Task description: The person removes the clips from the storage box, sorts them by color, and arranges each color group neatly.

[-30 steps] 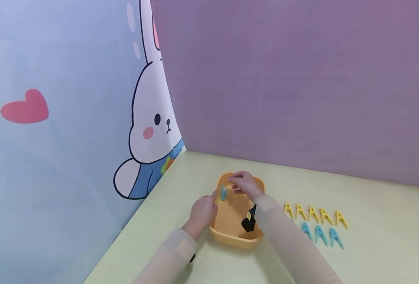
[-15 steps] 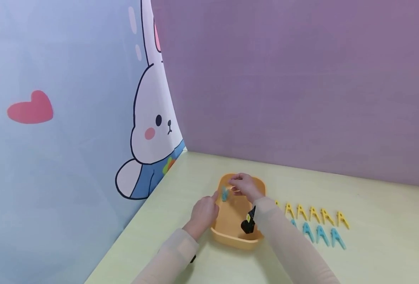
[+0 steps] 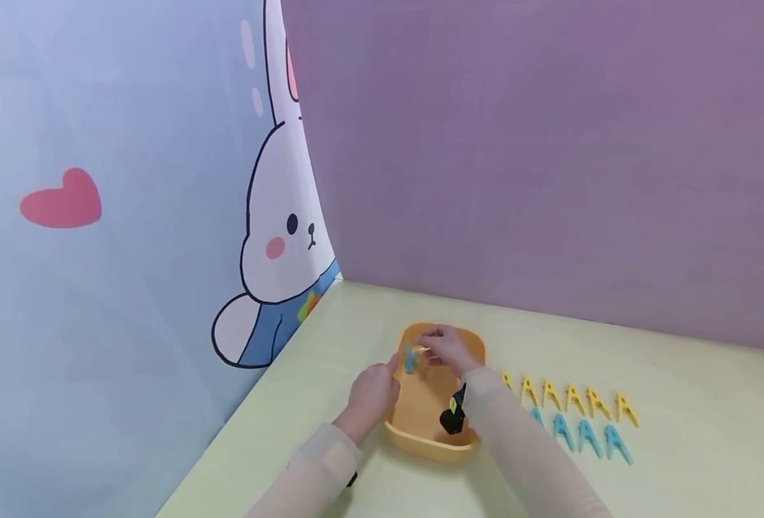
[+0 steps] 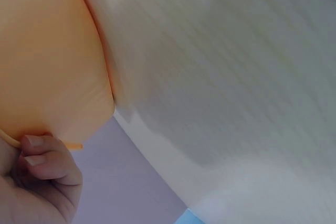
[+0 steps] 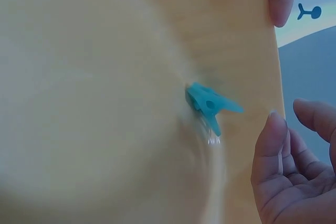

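Observation:
An orange plastic basin (image 3: 421, 403) stands on the table between my arms. My left hand (image 3: 373, 392) grips its left rim; in the left wrist view the curled fingers (image 4: 50, 163) wrap the edge. One blue clothespin (image 5: 207, 103) lies inside the basin, by the foot of the wall. My right hand (image 3: 447, 347) hovers over the basin's far end, just right of that clothespin. Its thumb and forefinger stand apart with nothing between them in the right wrist view. A left fingertip (image 5: 283, 3) touches the rim there too.
Right of the basin lies a row of several yellow clothespins (image 3: 573, 397), with a row of blue clothespins (image 3: 589, 437) nearer me. My right sleeve overlaps the left ends of both rows. A purple wall (image 3: 537, 158) rises behind the table, a blue one with a rabbit at left.
The head view has shifted slightly, so everything sits a bit lower and further right in it. Both hands, the basin and the clothespin in it keep their places.

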Motion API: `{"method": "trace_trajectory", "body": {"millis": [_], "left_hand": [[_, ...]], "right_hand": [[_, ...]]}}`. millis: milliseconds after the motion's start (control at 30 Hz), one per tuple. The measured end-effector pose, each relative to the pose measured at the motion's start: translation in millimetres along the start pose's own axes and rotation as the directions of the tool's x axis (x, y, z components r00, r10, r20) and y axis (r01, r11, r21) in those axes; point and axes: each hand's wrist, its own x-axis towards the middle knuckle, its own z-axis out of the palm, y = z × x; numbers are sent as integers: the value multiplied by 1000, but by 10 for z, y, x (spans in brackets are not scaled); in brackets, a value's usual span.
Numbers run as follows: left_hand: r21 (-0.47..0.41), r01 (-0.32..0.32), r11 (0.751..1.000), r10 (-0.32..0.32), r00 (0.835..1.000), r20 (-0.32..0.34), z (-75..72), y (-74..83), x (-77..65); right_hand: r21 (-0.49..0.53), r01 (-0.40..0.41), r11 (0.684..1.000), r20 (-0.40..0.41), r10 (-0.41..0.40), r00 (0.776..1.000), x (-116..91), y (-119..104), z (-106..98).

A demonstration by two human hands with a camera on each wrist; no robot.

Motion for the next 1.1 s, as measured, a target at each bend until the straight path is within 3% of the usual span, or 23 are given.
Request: {"method": "trace_trajectory", "body": {"millis": [333, 567, 667, 800, 1100], "left_hand": [[2, -16, 1000, 16, 999, -36, 14, -27, -56], [-8, -25, 1000, 25, 999, -48, 11, -13, -37], [-18, -31, 999, 30, 999, -43, 9, 0, -26], [-20, -35, 999, 34, 998, -44, 8, 1, -29], [-23, -30, 999, 29, 998, -47, 34, -30, -52]], "right_hand": [[11, 2, 1000, 10, -2, 1000, -21, 84, 54], [32, 67, 997, 29, -68, 997, -15, 106, 2], [35, 47, 998, 12, -47, 999, -17, 90, -20], [9, 2, 1000, -10, -2, 1000, -169, -68, -3], [-16, -18, 1000, -22, 18, 1000, -32, 107, 37]]}}
